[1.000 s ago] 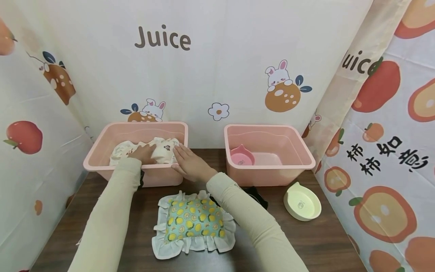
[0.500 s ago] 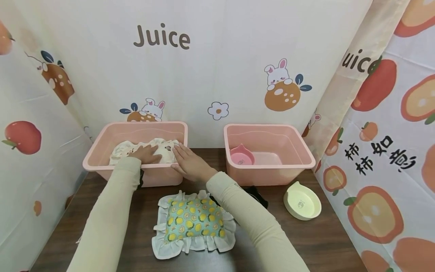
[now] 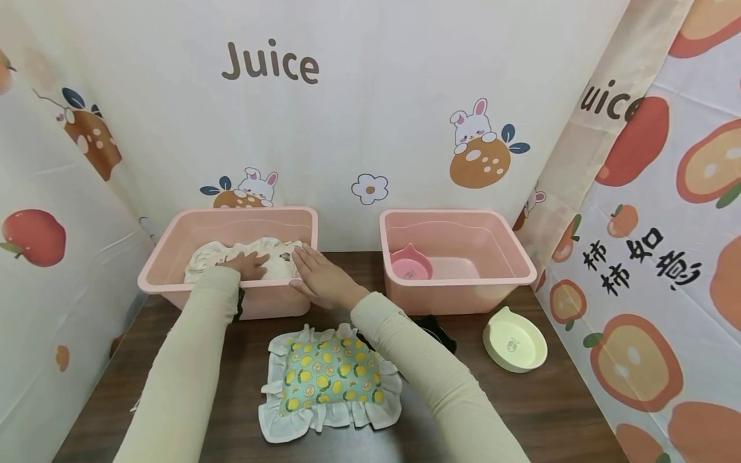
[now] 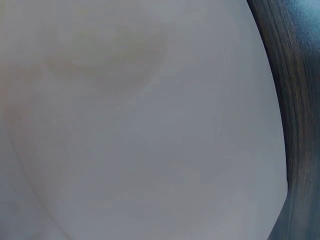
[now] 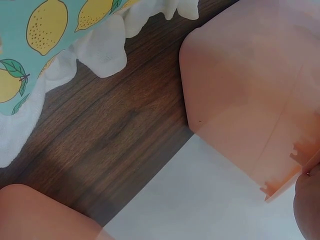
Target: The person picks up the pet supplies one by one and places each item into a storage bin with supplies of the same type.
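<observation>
A cream frilled cushion or cloth (image 3: 278,249) with a small print lies in the left pink bin (image 3: 272,303); which of the two it is I cannot tell. My left hand (image 3: 244,265) reaches over the front rim and rests on it, fingers spread. At the bin's right front corner, my right hand (image 3: 327,281) lays straight fingers over the rim. Part of that hand (image 5: 307,202) shows at the edge of the right wrist view, against the bin's outer wall (image 5: 235,95). The left wrist view shows only a blurred pale surface and dark wood.
A lemon-print cushion (image 3: 332,373) with white frills lies on the wooden table in front. The right pink bin (image 3: 451,301) holds a pink eared dish (image 3: 412,263). A pale green dish (image 3: 515,344) stands at right. A black object (image 3: 438,332) is partly behind my right forearm.
The cream piece, earlier bulging beside my left hand, now lies flatter. My left fingers have shifted slightly on it. My right hand stays on the rim.
</observation>
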The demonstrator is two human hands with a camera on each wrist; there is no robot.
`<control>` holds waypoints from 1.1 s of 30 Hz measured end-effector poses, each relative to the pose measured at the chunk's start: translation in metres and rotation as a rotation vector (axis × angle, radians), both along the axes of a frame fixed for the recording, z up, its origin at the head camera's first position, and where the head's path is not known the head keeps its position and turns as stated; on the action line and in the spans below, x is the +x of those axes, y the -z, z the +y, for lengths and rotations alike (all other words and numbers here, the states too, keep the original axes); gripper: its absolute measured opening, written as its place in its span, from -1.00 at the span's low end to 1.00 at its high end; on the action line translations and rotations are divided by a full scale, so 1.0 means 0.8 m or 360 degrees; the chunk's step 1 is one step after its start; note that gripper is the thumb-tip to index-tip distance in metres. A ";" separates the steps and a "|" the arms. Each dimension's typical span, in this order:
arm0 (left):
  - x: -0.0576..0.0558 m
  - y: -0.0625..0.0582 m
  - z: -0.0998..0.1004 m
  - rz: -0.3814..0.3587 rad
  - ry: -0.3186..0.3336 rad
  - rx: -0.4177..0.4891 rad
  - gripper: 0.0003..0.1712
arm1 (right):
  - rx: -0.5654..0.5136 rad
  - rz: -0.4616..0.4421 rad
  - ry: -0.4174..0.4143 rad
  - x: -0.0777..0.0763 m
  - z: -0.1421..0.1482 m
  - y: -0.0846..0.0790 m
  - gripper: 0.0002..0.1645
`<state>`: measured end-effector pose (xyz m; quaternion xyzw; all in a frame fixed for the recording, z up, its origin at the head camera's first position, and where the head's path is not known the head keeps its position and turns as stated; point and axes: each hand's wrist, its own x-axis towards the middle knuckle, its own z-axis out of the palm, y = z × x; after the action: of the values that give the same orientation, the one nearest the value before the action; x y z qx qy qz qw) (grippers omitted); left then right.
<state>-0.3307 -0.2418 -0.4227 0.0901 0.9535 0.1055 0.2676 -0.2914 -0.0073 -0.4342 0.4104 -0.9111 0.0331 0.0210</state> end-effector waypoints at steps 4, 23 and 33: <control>-0.004 0.004 0.000 -0.0014 0.0016 -0.0014 -0.33 | -0.0008 -0.0004 0.0002 0.000 0.001 0.002 -0.21; -0.008 0.010 0.000 0.0083 0.0011 -0.0056 -0.33 | 0.0025 0.0003 0.0022 0.001 -0.001 0.003 -0.21; -0.010 0.001 -0.002 0.0345 0.0248 -0.0149 -0.39 | 0.0036 0.0022 0.0001 0.003 0.000 -0.002 -0.20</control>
<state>-0.3388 -0.2438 -0.4234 0.1621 0.9708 0.0296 0.1744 -0.2891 -0.0075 -0.4326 0.4104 -0.9114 0.0200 0.0228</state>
